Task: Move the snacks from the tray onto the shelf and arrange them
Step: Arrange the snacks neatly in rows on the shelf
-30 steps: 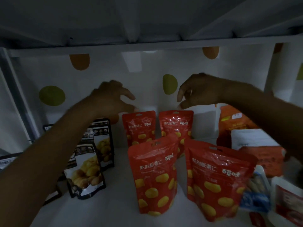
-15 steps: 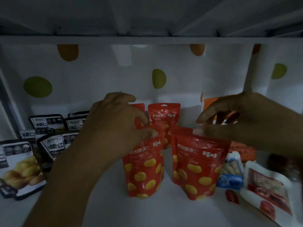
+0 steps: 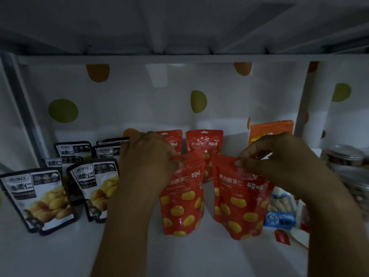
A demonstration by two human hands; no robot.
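Here, left hand (image 3: 146, 156) pinches top edge of front-left red pouch (image 3: 182, 198); right hand (image 3: 279, 162) pinches top of front-right red pouch (image 3: 239, 198), both upright on shelf (image 3: 139, 252).

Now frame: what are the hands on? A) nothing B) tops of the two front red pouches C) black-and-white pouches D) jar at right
B: the left hand pinches the top edge of the front-left red pouch, the right hand the top of the front-right red pouch; both pouches stand upright.
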